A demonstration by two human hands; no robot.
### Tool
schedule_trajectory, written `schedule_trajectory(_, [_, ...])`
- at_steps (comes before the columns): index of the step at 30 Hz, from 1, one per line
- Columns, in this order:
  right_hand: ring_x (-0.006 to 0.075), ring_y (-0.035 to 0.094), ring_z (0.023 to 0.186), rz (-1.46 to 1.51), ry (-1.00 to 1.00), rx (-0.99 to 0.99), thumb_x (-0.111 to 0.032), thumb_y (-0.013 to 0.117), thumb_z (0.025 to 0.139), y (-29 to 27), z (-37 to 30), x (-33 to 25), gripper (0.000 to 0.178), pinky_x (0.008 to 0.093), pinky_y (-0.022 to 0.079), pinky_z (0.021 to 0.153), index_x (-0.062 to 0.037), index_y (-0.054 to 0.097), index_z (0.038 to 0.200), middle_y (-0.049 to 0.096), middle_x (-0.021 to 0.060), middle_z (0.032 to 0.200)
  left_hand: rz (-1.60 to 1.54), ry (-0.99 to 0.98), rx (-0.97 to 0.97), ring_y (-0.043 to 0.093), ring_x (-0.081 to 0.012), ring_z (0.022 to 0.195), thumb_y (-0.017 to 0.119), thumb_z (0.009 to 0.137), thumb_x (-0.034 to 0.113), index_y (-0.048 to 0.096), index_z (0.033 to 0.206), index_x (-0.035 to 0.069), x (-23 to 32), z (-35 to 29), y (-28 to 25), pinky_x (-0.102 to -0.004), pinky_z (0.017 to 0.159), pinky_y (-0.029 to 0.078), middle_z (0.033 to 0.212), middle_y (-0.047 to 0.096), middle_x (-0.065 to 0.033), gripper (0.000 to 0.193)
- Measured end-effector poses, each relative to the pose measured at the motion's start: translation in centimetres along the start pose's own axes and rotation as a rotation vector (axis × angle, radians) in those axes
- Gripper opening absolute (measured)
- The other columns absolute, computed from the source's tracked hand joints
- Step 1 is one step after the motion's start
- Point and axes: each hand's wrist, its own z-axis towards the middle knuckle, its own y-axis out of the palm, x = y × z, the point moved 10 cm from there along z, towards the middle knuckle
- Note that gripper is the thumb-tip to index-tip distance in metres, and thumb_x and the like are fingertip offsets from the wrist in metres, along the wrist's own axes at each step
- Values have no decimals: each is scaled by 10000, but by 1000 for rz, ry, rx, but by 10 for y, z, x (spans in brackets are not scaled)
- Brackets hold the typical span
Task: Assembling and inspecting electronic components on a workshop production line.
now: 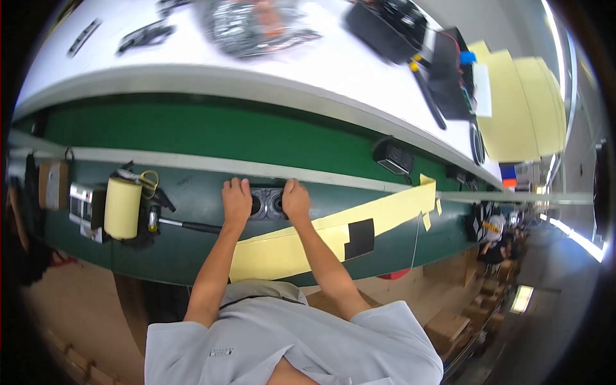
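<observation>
A dark rectangular part (267, 204) with two round openings lies on the green bench in front of me. My left hand (237, 200) grips its left end, the fingers bent over the far edge. At its right end, my right hand (296, 201) is closed on it in the same way. Just left of my left forearm lies a hammer (192, 225), its handle pointing toward my wrist. Yellow sheet strips (269, 255) spread beneath my forearms and run off to the right, with a black square piece (359, 239) on them.
Left on the bench stand a yellow roll (122, 208), a small metal-faced box (83, 204) and a cardboard box (53, 185). A white shelf (256, 76) crosses above the far side, carrying a plastic bag (253, 29) and black cases. A black device (393, 156) sits beneath it.
</observation>
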Motion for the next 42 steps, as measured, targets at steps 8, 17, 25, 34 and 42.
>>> schedule_trajectory(8, [394, 634, 747, -175, -36, 155, -248, 453, 981, -31, -32, -2, 314, 530, 500, 672, -49, 644, 833, 673, 192, 832, 37, 127, -129, 528, -491, 884, 481, 1008, 201, 522, 892, -53, 36, 2, 3, -547, 775, 420, 919, 558, -290, 282])
schedule_trajectory(17, [366, 559, 1065, 5, -291, 155, -315, 545, 947, -36, -65, -20, 336, 522, 466, 841, -52, 616, 1143, 582, 201, 1182, -7, 143, 53, 568, -462, 811, 441, 996, 214, 568, 824, -51, -7, -5, -8, -539, 752, 429, 835, 603, -259, 341])
schedule_trajectory(25, [378, 480, 1200, -139, -521, 57, -378, 582, 912, -22, -67, -42, 442, 588, 365, 1021, -51, 595, 1211, 562, 176, 1215, 94, 209, -180, 622, -439, 831, 410, 1003, 250, 636, 837, -30, -12, 16, 22, -511, 763, 472, 880, 655, -233, 396])
schedule_trajectory(34, [371, 590, 931, -260, -480, 1, -401, 562, 897, -14, -62, -54, 380, 567, 452, 812, -43, 593, 1023, 589, 225, 1024, 93, 203, -176, 615, -482, 847, 502, 971, 200, 669, 893, -103, 19, 32, 21, -532, 744, 467, 909, 655, -325, 354])
schedule_trajectory(42, [349, 651, 1086, 279, -337, -1329, -672, 740, 741, 92, -40, -17, 850, 460, 522, 908, 48, 676, 1188, 667, 227, 1203, 160, 254, -158, 566, -468, 961, 567, 922, 259, 631, 1022, -45, 33, -6, 1, -541, 846, 452, 999, 610, -303, 326])
